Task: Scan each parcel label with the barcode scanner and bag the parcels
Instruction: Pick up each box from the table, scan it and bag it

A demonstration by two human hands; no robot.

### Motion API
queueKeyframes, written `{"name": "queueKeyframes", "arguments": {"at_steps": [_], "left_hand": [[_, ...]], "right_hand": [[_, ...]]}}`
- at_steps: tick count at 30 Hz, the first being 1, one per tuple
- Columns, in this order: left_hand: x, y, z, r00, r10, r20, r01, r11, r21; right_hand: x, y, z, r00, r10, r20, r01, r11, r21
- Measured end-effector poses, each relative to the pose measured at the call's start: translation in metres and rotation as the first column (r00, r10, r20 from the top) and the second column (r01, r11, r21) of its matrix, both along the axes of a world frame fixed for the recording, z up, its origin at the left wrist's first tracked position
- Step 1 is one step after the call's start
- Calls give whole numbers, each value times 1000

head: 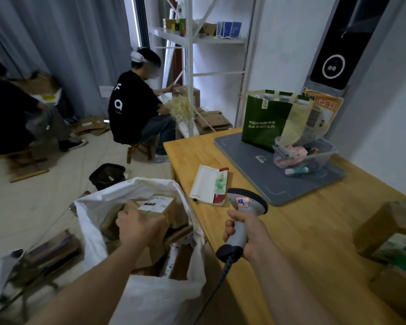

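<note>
Bagging appears in hand: the left hand [138, 225] clasps a labelled parcel [161, 207] inside the white sack [92, 219], the right hand [247, 233] grips the barcode scanner [249, 202]; next, release and fetch another.

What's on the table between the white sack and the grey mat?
Head view: a white-and-red packet lies flat on the wooden table, between the white sack and the grey mat.

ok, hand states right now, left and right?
Left hand: gripping a parcel inside the white sack.
Right hand: gripping the barcode scanner.
</note>
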State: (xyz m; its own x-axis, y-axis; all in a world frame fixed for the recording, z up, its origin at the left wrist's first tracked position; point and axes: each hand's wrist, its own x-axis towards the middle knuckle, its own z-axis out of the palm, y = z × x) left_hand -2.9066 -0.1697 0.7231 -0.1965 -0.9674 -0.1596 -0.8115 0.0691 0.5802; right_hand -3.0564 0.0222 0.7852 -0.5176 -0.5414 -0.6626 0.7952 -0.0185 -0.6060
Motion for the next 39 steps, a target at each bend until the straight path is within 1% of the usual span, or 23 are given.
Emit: {"name": "queueKeyframes", "arguments": {"at_steps": [4,6,8,9,11,13,14,16,17,19,20,22,23,25,27,29,31,33,34,35,36,38,39], "left_hand": [[-11,12,-22,998,21,54,-30,986,167],[-27,27,-23,1000,-13,25,8,980,201],[-50,47,-21,992,-126,-8,126,979,163],[-61,57,-18,978,-206,13,203,972,121],[-88,82,-15,922,-386,36,386,922,23],[-119,116,-11,842,-540,3,540,842,4],[-132,132,-10,795,-606,-20,606,795,6],[-161,177,-7,653,-755,-52,756,654,-6],[-175,203,-7,554,-830,-65,831,556,-15],[-192,246,-3,373,-923,-101,927,375,-5],[-200,273,-2,268,-956,-117,963,268,15],[-211,323,-1,90,-989,-119,995,85,47],[-215,345,-2,29,-993,-112,998,22,60],[-222,389,-6,-53,-996,-73,990,-62,129],[-226,425,-13,-105,-994,-8,974,-105,201],[-228,450,-20,-99,-994,46,970,-86,227],[-229,465,-27,-57,-997,58,977,-43,211],[-234,465,-34,-1,-1000,1,985,0,171],[-237,460,-34,30,-998,-62,983,18,181],[-239,451,-30,76,-987,-145,971,40,237],[-240,441,-26,141,-958,-250,950,60,308],[-241,409,-16,332,-840,-430,861,84,502],[-240,391,-10,432,-787,-441,786,89,612]], "right_hand": [[-7,7,-5,999,-38,9,38,999,26],[-13,18,-6,997,-77,11,77,997,30],[-20,35,-6,991,-133,10,133,990,40],[-22,44,-6,987,-163,7,162,986,49],[-29,68,-9,972,-235,-13,236,970,61],[-34,100,-11,950,-308,-43,311,947,85],[-36,114,-13,940,-336,-58,341,934,106],[-41,152,-14,911,-400,-95,410,901,138],[-42,175,-14,895,-434,-106,446,883,147],[-40,209,-13,871,-476,-119,490,858,156],[-39,231,-13,846,-519,-125,533,831,157],[-35,268,-13,796,-587,-145,604,781,156],[-32,285,-13,773,-616,-152,634,758,151],[-25,318,-14,724,-671,-158,689,710,147],[-17,347,-15,666,-722,-188,746,646,162],[-9,368,-17,617,-757,-214,787,592,174],[-4,385,-20,588,-780,-212,808,560,184],[-3,395,-26,581,-789,-200,812,549,196],[-4,397,-28,583,-788,-198,811,550,201],[-5,397,-29,590,-784,-196,806,556,201],[-7,396,-29,597,-778,-195,801,566,196],[-12,388,-30,623,-759,-190,782,600,170],[-15,383,-30,635,-748,-191,772,615,158]]}}
